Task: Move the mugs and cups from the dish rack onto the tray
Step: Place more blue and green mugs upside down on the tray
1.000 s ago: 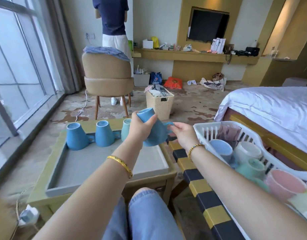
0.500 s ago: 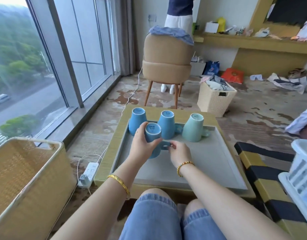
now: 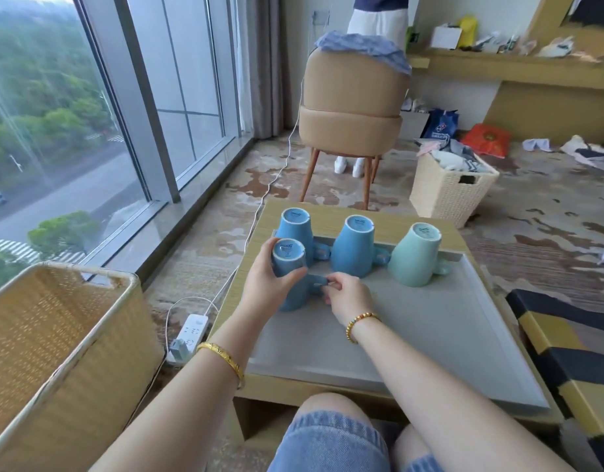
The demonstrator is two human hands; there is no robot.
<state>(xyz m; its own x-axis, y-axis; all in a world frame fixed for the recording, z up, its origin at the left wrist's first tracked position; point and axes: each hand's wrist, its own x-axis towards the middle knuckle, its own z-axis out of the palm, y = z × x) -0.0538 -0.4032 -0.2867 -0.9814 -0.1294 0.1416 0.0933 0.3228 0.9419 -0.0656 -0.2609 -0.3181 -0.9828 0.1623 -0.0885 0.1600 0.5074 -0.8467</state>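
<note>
The left hand [image 3: 270,284] wraps round an upside-down blue mug [image 3: 291,272] that sits on the tray [image 3: 430,335], just in front of another blue mug [image 3: 295,228]. The right hand [image 3: 348,294] pinches its handle. If the hands push it back or let go roughly, it could bump that mug, tip and chip.

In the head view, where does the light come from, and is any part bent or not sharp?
Head view: daylight enters through the big window on the left; the mugs, the tray and both hands, left hand and right hand, are evenly lit and fairly sharp; the wide lens bends the window frame and the basket at the edge; no strong glare.
</note>
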